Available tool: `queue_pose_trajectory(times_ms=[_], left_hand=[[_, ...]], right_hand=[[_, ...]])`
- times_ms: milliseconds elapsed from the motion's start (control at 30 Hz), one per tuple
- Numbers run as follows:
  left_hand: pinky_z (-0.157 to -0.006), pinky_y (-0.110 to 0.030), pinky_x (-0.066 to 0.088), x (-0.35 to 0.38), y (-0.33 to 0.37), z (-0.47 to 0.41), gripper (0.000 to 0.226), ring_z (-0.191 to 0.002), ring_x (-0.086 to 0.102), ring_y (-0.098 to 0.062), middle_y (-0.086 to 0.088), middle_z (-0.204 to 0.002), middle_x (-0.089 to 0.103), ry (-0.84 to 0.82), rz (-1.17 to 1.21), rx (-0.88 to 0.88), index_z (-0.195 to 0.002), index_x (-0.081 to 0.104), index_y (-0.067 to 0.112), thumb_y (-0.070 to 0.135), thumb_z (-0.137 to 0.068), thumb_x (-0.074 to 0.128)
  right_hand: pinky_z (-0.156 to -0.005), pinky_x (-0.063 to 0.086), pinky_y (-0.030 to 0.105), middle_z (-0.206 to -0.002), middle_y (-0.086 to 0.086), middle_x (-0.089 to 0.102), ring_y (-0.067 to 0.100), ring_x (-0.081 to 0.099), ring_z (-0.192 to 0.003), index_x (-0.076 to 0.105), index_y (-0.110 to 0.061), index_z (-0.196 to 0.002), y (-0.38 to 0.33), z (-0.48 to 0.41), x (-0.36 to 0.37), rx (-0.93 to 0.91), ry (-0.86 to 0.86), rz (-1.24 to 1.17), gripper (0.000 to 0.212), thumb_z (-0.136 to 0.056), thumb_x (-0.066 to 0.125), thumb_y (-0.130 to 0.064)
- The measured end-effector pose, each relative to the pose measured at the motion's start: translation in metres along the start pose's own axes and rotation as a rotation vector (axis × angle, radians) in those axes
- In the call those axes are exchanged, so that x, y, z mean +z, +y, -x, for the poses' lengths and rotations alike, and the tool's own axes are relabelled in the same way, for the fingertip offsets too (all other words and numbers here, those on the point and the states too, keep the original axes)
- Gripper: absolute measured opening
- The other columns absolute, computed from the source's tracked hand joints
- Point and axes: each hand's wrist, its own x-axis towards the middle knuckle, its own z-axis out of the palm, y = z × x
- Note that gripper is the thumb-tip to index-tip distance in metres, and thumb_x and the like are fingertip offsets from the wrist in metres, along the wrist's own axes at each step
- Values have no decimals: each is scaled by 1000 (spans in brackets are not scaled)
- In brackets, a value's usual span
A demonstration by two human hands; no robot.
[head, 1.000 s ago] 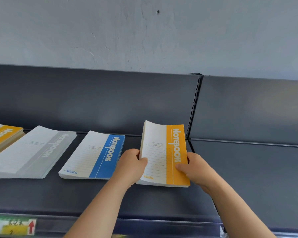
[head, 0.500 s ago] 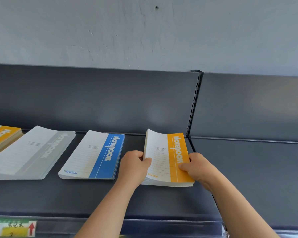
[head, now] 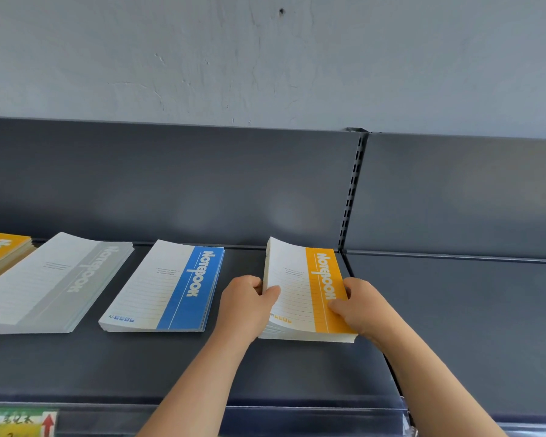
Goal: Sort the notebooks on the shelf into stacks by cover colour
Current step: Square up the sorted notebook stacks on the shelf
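A stack of orange-and-white notebooks (head: 306, 288) lies on the dark grey shelf (head: 234, 367), just left of the shelf divider. My left hand (head: 248, 304) grips its left edge with the thumb on the cover. My right hand (head: 358, 305) holds its right edge, fingers on the orange band. To the left lie a blue-and-white notebook stack (head: 167, 287), then a grey-and-white stack (head: 49, 283), then another orange stack (head: 0, 252) cut off by the frame's left edge.
The slotted upright (head: 350, 197) and a seam split the shelf into two bays; the right bay (head: 470, 326) holds nothing visible. A price label with a red arrow (head: 19, 422) sits on the shelf's front rail. A grey wall rises behind.
The orange stack came down from a raised, tilted position and shifted slightly right; it now rests flat on the shelf with both hands still on its edges.
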Motion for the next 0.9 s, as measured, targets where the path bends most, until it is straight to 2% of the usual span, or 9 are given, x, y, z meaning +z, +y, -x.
queue_pose_trajectory(times_ms=[100,267,333,433,533,667,733,800,900], left_hand=[[-52,-11,38,-1,2,3,27,-67,55,-4,5,-97,64,3,-5,-3,-99,63,12,38,-91,57],[-57,-9,36,-6,6,8,23,-64,47,-2,7,-92,54,30,-46,9,-91,47,20,43,-92,53],[-66,-18,38,-12,7,9,23,-75,47,-2,4,-98,55,74,-60,27,-95,48,21,44,-93,51],[-76,-25,42,-33,1,11,35,-99,52,-9,0,-120,60,136,-41,28,-114,57,14,42,-94,50],[-88,-35,45,-63,-16,8,44,-112,56,-25,-8,-121,61,222,-36,27,-120,57,6,39,-93,52],[-99,-33,37,-108,-46,1,53,-127,45,-22,-2,-138,52,258,-116,-8,-137,47,15,42,-92,53],[-100,-35,39,-129,-60,-3,53,-125,46,-22,-1,-135,53,268,-152,-17,-137,47,18,42,-91,53],[-96,-35,42,-147,-72,-6,47,-122,50,-24,-2,-130,55,250,-164,-32,-131,49,17,40,-90,55],[-94,-32,39,-160,-86,-8,57,-127,44,-26,-7,-140,47,177,-181,-83,-138,39,8,38,-92,55]], right_hand=[[-77,53,32,-107,2,56,20,58,-94,50,-21,-107,3,2,2,-63,27,68,21,-92,48,-35],[-70,52,29,-99,-2,54,17,57,-86,52,-20,-95,-3,8,0,-163,129,137,18,-93,43,-36],[-75,53,33,-104,-3,54,16,55,-89,54,-20,-96,-12,15,-2,-227,200,137,19,-92,42,-34],[-83,42,31,-121,0,49,20,49,-108,51,-12,-114,-33,29,0,-301,247,182,30,-96,41,-33],[-85,39,30,-122,2,49,22,45,-117,48,-10,-107,-56,38,14,-395,282,193,30,-95,40,-36],[-105,28,27,-146,2,36,18,30,-136,36,-9,-136,-95,52,40,-455,265,148,49,-97,41,-37],[-102,30,26,-144,1,38,18,35,-132,34,-9,-138,-116,60,56,-475,258,109,50,-96,43,-36],[-86,35,24,-134,1,46,18,46,-115,42,-13,-127,-134,66,73,-475,216,73,39,-95,45,-37],[-76,34,18,-133,1,45,15,48,-111,40,-13,-128,-150,67,97,-357,62,5,42,-95,45,-40]])
